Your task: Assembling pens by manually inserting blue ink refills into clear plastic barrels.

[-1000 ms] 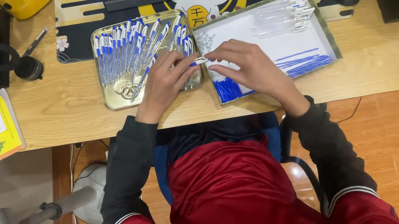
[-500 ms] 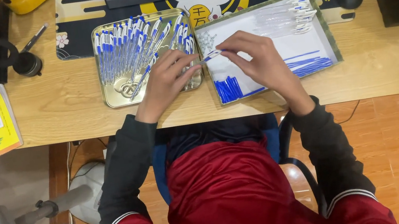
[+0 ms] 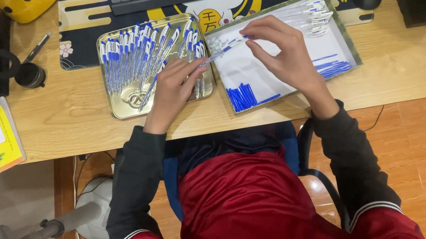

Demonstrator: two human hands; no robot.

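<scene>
Blue-and-white pen (image 3: 223, 52) held between both hands above the gap between a metal tray (image 3: 122, 108) of finished pens and a white box (image 3: 343, 36) of parts. Left hand (image 3: 175, 86) and right hand (image 3: 284, 52) each pinch one end; fingertips hide the pen's ends.

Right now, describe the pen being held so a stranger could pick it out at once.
Start at the wooden desk. Between the gold metal tray of finished pens and the shallow white box of parts, the left hand and right hand meet. The pen is the only one lifted, held between both hands' fingertips rather than lying in a container.
</scene>
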